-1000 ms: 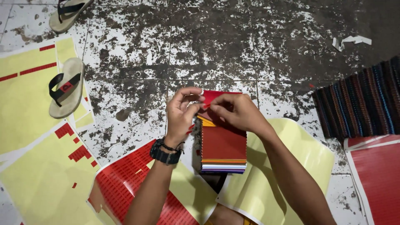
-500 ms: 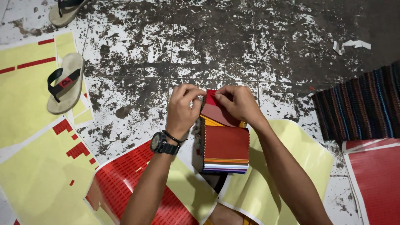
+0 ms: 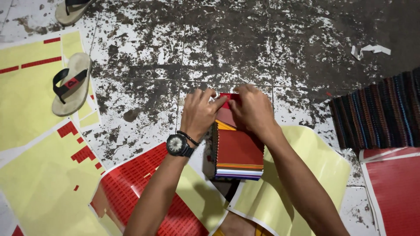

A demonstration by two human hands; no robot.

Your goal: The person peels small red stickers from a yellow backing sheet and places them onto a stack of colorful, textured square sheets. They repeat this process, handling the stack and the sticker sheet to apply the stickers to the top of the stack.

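Both hands meet at the far end of a stack of coloured sheets (image 3: 238, 153) standing on the floor (image 3: 262, 52) — left hand (image 3: 199, 113) and right hand (image 3: 253, 109) each pinch a small red piece (image 3: 226, 98). Yellow backing sheets (image 3: 30, 87) and a sandal (image 3: 71, 83) lie to the left — well apart.

Two sandals (image 3: 71, 83) on yellow backing sheets (image 3: 26, 91) — striped woven mat (image 3: 380, 113), white paper scrap (image 3: 369, 50) on stained floor (image 3: 175, 43).

Two bare forearms, unsleeved. Left hand (image 3: 199, 114): round black wristwatch (image 3: 178, 145) with dark dial, strapped at wrist; thin black cord bracelet (image 3: 189, 137) toward one o'clock of it. Right hand (image 3: 251, 109): nothing worn.
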